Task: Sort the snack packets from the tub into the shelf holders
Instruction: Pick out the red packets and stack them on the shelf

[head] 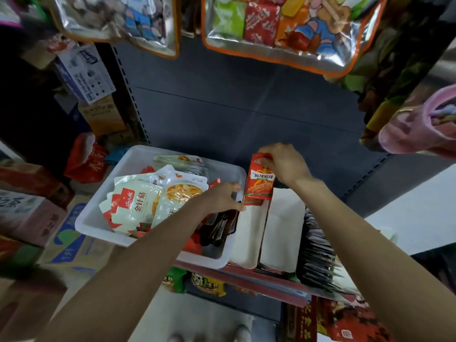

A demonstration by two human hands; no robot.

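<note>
White tub (103, 219) was the reference, sitting on the dark shelf (246, 114). Right hand (283, 162) was just past the tub's far right corner, fingers and thumb clamped on the top edge of a red snack packet (259, 185). The packet stood upright, its lower end at the back of the white shelf holder (249, 233) that sat touching the tub's right wall. A second white holder (281, 233) sat just right of the first; both looked bare inside apart from the red packet. Further right of the tub, a row of dark packets (318, 250) stood packed on edge.

Left hand (223, 197) was over the tub's right side, near the right wall. Fingers curled down towards the dark packets (219, 228) in that corner, thumb tip near the red packet's bottom edge. Couldn't tell whether it actually held anything.

Inside the tub: white-and-red mushroom packets (133, 206) piled on the left, a stack of pale packets (180, 162) at the far side, some red ones underneath.

Above the tub, two clear orange-trimmed bags (283, 28) of snacks hung. Left of the tub, cardboard boxes (86, 72) were stacked. Below the tub's near edge, more snack bags (207, 285) sat on the lower shelf.
</note>
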